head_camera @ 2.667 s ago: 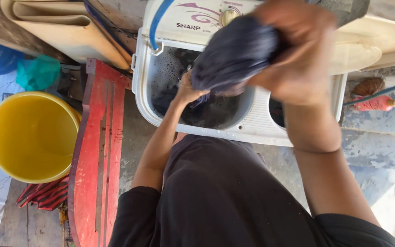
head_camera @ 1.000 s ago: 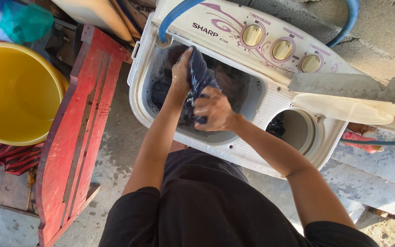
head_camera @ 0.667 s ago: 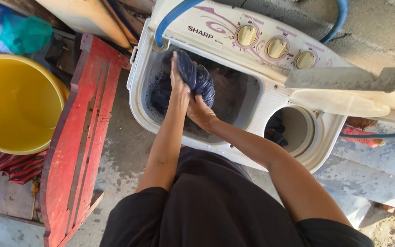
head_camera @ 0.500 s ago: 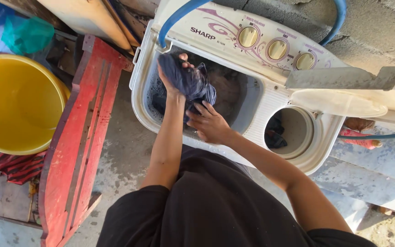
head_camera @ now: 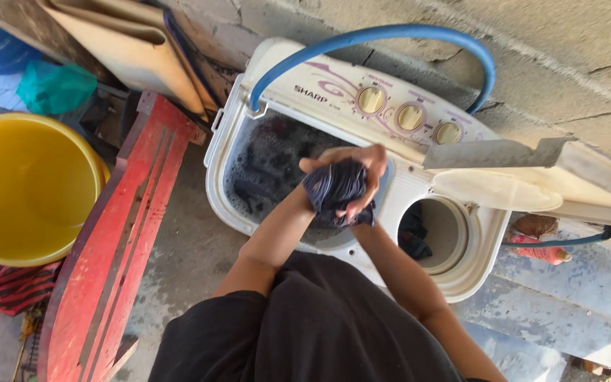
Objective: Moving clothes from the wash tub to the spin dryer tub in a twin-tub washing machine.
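Both hands clamped round one dark blue cloth [head_camera: 337,191], balled up above the near rim of the wash tub [head_camera: 263,170]: left hand [head_camera: 314,164] closed on its upper left, right hand [head_camera: 363,185] wrapped over the top and right side. Looked like wringing, midway. More dark laundry left soaking in foamy water; a few dark pieces already down in the spinner drum [head_camera: 433,230].
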